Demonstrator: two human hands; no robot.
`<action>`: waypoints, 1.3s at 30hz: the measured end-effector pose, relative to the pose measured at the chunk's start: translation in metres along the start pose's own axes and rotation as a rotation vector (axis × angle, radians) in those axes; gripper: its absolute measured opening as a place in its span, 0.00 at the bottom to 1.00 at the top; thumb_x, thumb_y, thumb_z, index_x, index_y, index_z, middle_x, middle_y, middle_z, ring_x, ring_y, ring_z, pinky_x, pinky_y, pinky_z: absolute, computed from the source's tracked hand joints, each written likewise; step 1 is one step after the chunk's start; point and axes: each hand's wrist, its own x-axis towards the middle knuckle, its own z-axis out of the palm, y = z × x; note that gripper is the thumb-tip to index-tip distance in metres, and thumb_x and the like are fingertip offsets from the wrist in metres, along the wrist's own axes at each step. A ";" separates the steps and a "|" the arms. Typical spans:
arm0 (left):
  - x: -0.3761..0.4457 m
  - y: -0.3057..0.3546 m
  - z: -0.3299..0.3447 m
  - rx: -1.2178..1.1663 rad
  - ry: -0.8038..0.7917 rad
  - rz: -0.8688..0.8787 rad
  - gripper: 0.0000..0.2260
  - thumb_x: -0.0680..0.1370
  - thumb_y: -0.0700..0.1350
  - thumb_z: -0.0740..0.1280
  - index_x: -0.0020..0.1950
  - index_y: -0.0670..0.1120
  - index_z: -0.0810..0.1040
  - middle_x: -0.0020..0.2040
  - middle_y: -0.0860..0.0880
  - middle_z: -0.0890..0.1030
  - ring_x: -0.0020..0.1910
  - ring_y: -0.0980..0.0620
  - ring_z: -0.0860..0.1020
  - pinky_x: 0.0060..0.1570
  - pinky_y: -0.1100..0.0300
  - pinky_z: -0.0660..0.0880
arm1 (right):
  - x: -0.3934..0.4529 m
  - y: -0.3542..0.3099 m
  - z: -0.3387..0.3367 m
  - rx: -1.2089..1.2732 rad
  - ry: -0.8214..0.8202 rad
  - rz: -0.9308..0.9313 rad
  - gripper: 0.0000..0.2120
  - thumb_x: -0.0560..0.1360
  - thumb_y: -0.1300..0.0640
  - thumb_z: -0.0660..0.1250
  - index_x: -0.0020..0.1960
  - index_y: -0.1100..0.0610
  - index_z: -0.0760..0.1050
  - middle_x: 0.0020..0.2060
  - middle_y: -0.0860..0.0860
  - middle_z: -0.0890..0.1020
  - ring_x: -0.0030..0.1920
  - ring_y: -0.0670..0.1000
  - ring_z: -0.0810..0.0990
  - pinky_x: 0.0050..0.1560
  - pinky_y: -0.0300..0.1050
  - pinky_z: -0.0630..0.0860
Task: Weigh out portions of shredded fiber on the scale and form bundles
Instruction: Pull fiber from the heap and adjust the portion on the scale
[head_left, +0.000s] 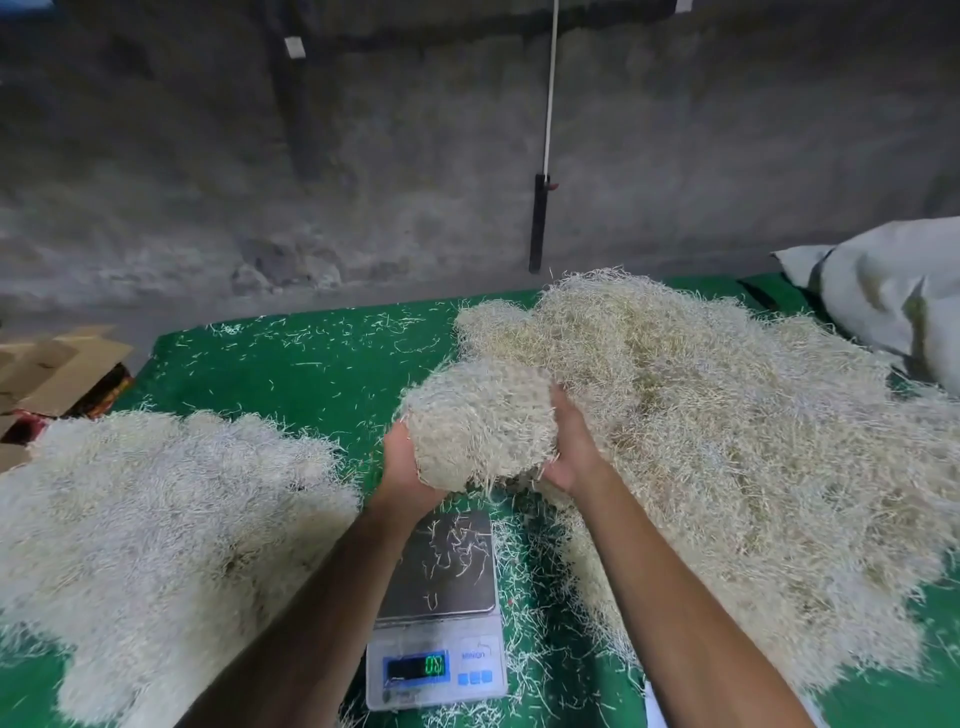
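Fluffy fiber clump (478, 421) — both hands' grip

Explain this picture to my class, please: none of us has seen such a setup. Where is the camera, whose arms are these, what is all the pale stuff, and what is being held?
There is no machine here, only a person working with bare hands. The one picture comes from a camera worn on the person's head, looking forward and down, so the arms reach in from the bottom edge. The left hand and right hand cup a clump of shredded fiber between them, held above a small digital scale. The scale's metal plate carries only a few loose strands, and its display is lit. It stands on a green cloth. A large pile of fiber lies to the right and another pile to the left. Behind are a grey wall, a grey sack at right and cardboard at left.
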 end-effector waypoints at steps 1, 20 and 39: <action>0.003 -0.005 -0.001 -0.034 0.059 0.014 0.22 0.85 0.52 0.58 0.75 0.43 0.71 0.61 0.41 0.81 0.59 0.39 0.82 0.46 0.47 0.83 | 0.001 0.007 -0.001 -0.009 -0.008 0.006 0.42 0.75 0.32 0.68 0.82 0.43 0.55 0.83 0.57 0.51 0.81 0.66 0.51 0.74 0.74 0.53; 0.034 0.010 0.028 2.042 0.194 0.440 0.05 0.76 0.40 0.69 0.48 0.43 0.74 0.39 0.50 0.76 0.35 0.55 0.75 0.35 0.62 0.79 | 0.010 0.003 0.018 -0.118 0.280 -0.271 0.35 0.79 0.46 0.70 0.78 0.58 0.59 0.36 0.44 0.65 0.38 0.47 0.67 0.74 0.59 0.69; 0.058 0.033 0.031 1.274 0.470 0.241 0.22 0.81 0.36 0.64 0.74 0.39 0.66 0.51 0.46 0.76 0.50 0.48 0.78 0.46 0.59 0.77 | -0.024 0.007 0.002 -0.540 0.151 -0.390 0.20 0.77 0.50 0.71 0.63 0.56 0.68 0.23 0.51 0.74 0.21 0.48 0.72 0.39 0.45 0.85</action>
